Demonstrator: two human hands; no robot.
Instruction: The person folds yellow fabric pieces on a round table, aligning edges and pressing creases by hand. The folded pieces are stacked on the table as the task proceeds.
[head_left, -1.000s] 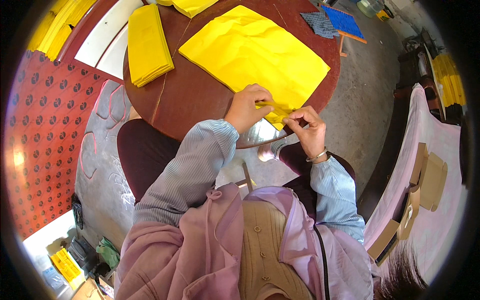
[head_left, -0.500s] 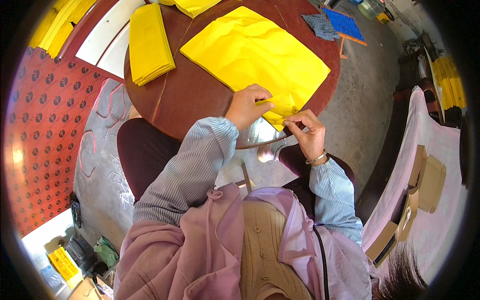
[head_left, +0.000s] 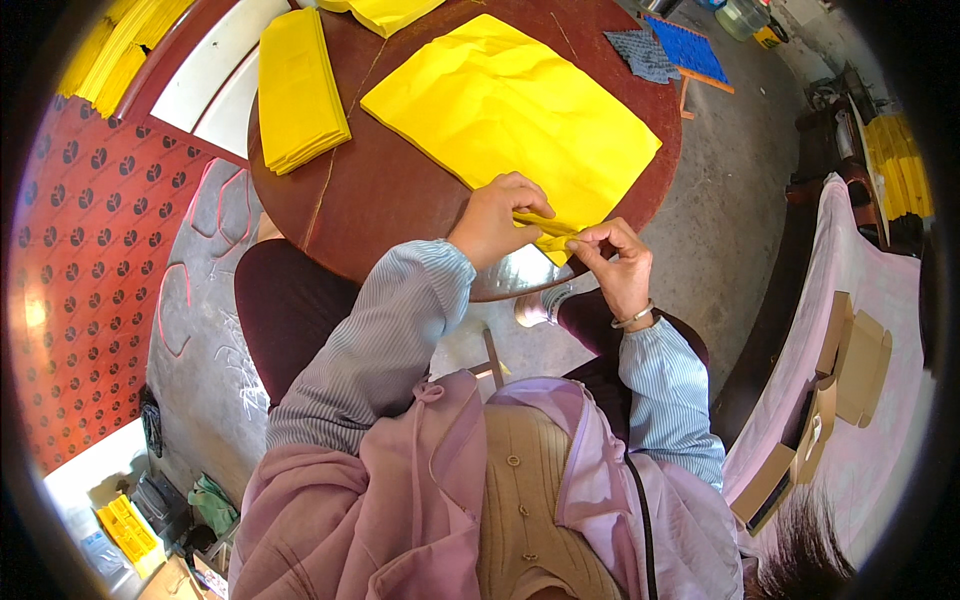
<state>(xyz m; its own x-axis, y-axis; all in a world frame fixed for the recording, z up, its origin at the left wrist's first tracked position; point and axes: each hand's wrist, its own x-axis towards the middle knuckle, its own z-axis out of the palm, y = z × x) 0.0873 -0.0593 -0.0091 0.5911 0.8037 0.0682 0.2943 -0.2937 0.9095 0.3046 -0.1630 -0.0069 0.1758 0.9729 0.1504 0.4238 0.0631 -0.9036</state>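
Note:
A large yellow cloth-like sheet point(head_left: 510, 110) lies flat and lightly creased on the round brown table point(head_left: 390, 200). Its near corner is gathered and folded at the table's front edge. My left hand point(head_left: 495, 222) curls over this corner from the left, thumb and fingers on either side of the bunched material. On the right, my right hand point(head_left: 618, 262) pinches the edge of the same corner between thumb and fingertips. The exact layers inside the fold are hidden by my fingers.
A folded yellow stack point(head_left: 300, 95) lies at the table's left, with another yellow piece point(head_left: 385, 12) at the far edge. A blue panel with an orange edge point(head_left: 690, 50) and a grey cloth point(head_left: 640, 55) are at far right. Opened cardboard boxes point(head_left: 865, 365) sit right.
The small raised flap at the near corner is now lower and more bunched. My left fingers have parted from the thumb a little; my right hand stays nearly in place.

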